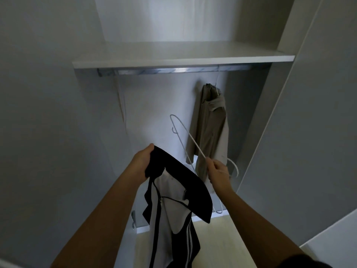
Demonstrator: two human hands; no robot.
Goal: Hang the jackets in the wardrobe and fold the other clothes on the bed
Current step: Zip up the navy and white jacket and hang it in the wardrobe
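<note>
A black jacket (179, 202) with a white lining and white stripes hangs from my left hand (144, 163), which grips its collar in front of the open wardrobe. My right hand (219, 172) pinches a white wire hanger (185, 136) held tilted beside the jacket, its hook curling past my hand on the right. A beige jacket (209, 130) hangs on another hanger from the metal rail (173, 71) at the right end. The bed is out of view.
A white shelf (183, 55) runs above the rail. Wardrobe side walls (48, 113) close in left and right, with an open door panel (318, 122) at right. Light wooden floor (222, 238) shows below.
</note>
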